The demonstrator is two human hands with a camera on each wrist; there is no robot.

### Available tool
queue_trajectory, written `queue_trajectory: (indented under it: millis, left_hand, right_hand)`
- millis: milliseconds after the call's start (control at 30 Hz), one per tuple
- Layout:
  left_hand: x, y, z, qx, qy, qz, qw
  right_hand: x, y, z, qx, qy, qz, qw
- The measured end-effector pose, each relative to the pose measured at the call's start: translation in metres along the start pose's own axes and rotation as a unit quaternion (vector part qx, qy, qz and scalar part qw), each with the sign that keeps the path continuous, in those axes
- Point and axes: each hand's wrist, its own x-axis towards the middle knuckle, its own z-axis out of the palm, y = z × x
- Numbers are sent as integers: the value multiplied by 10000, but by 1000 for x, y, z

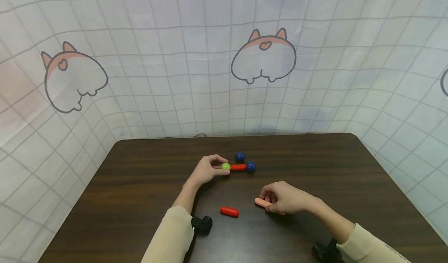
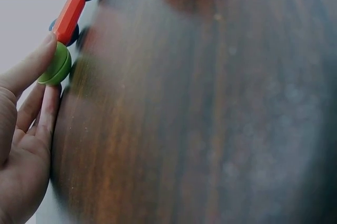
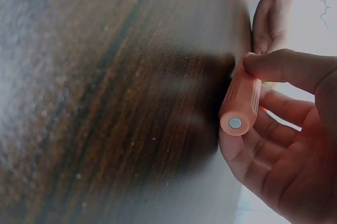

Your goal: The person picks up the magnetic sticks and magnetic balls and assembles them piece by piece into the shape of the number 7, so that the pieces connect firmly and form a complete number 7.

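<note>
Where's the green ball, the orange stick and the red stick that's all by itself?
Green ball (image 2: 58, 66): left wrist view, middle of its side.
Orange stick (image 3: 240, 95): right wrist view, middle of its long side.
Red stick (image 1: 229, 211): head view, middle of its top.

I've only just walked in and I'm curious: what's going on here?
A person in cream sleeves is handling small balls and rods. The left hand pinches a lime-green ball at one end of a red rod; a blue ball sits at the other. The right hand holds a peach rod. A second blue ball and a second red rod lie on the wood-grain table.
</note>
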Motion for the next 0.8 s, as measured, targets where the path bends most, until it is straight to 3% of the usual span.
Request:
queue_trajectory:
  millis: [467, 700, 800]
  left_hand:
    - [0, 2, 1, -108, -33, 81, 9999]
    - [0, 3, 1, -167, -103, 29, 9998]
    - [-4, 12, -1, -166, -185, -19, 9997]
  right_hand:
    - [2, 3, -4, 385, 271, 76, 9989]
    - [5, 4, -5, 918, 525, 411, 9935]
    - [7, 8, -6, 1154, 661, 525, 9897]
